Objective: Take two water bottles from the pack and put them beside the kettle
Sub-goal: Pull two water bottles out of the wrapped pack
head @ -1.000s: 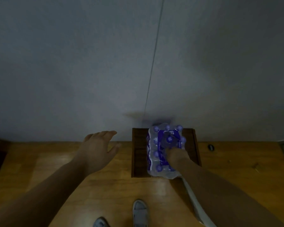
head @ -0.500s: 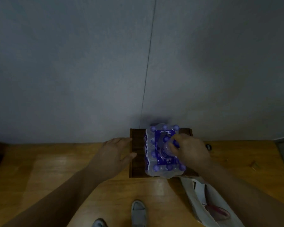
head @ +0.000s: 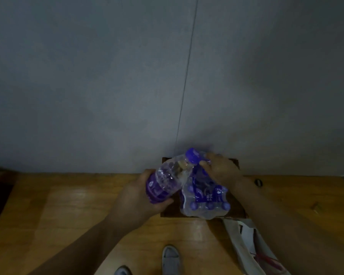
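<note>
A shrink-wrapped pack of water bottles [head: 206, 203] with purple caps and labels sits on a dark wooden stand [head: 236, 212] against the grey wall. One clear water bottle [head: 167, 179] with a purple cap and label is out of the pack, tilted, its cap pointing up and right. My left hand [head: 141, 199] wraps its lower body. My right hand [head: 220, 169] pinches it near the cap, above the pack. No kettle is in view.
The floor [head: 68, 211] is light wood, meeting the grey wall [head: 127, 86] behind the stand. A pale cloth bag [head: 246, 247] lies open at the lower right. My shoes [head: 170, 259] show at the bottom edge. A small dark object [head: 258, 183] lies right of the stand.
My right hand pulled one bottle up out of the pack. My left hand moved right from the floor side and closed around the bottle's body.
</note>
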`<state>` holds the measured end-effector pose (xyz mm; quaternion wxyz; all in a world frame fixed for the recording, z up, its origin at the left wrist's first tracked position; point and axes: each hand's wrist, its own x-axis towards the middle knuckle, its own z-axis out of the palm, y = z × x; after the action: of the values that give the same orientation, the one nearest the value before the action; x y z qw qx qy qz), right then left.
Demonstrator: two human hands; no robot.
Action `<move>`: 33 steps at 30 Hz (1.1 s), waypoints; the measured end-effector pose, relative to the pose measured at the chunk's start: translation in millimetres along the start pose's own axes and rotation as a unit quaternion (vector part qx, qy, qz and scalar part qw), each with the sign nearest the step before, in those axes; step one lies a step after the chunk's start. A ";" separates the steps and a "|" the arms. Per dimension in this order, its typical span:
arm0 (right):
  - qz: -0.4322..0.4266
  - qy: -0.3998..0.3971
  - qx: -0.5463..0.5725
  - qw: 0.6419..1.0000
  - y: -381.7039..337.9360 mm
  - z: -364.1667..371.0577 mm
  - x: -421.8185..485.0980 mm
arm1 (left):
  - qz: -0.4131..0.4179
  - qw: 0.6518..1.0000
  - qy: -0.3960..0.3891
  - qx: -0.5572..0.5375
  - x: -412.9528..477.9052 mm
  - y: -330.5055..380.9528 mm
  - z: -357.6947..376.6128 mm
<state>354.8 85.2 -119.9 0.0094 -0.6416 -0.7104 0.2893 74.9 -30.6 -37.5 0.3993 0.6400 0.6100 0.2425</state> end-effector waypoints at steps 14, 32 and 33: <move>0.042 -0.039 -0.107 0.993 33.3 60.5 19.4 | -0.020 0.996 0.081 -0.004 -36.7 -47.4 -32.9; -0.172 0.158 0.190 0.954 -234.3 -99.2 -133.5 | -0.026 0.973 0.224 -0.050 -172.3 -14.0 -165.3; -0.182 0.154 0.197 0.951 -257.6 -96.6 -139.9 | -0.026 0.970 0.239 -0.046 -188.3 -15.3 -179.3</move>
<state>183.3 -7.0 119.6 0.2976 -0.5231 -0.7339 0.3148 -103.1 -176.4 84.4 0.2767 0.5282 0.6928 0.4055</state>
